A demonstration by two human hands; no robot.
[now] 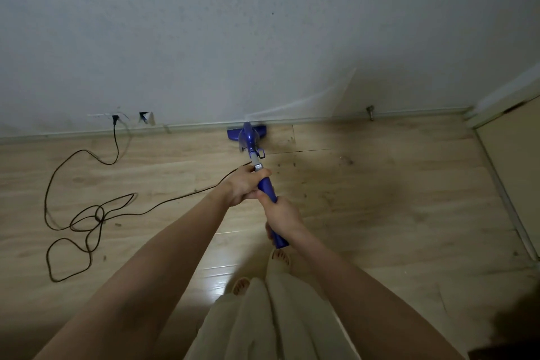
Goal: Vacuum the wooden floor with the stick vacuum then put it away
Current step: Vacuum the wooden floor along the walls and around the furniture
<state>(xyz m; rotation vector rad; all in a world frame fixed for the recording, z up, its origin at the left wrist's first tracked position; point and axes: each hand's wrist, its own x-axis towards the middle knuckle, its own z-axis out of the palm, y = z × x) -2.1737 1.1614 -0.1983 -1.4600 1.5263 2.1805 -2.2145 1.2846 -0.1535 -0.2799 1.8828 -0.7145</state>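
Head view: left hand (244,185) and right hand (282,215) both grasp vacuum (264,181) for steering; nozzle (247,133) meets skirting (350,119) for edge dust.

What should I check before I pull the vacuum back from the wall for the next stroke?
1. Grip: left hand and right hand both wrapped round the handle. Ok.
2. Head flat on the floor at the skirting: looks so, blurred. Cannot tell.
3. Cord clear of the pull-back path: it loops to the left, off the line. Ok.
4. Plug in the socket: seated. Ok.
5. Feet clear of the cord: ok.
6. Dark specks right of the head: not yet picked up. Not ok.
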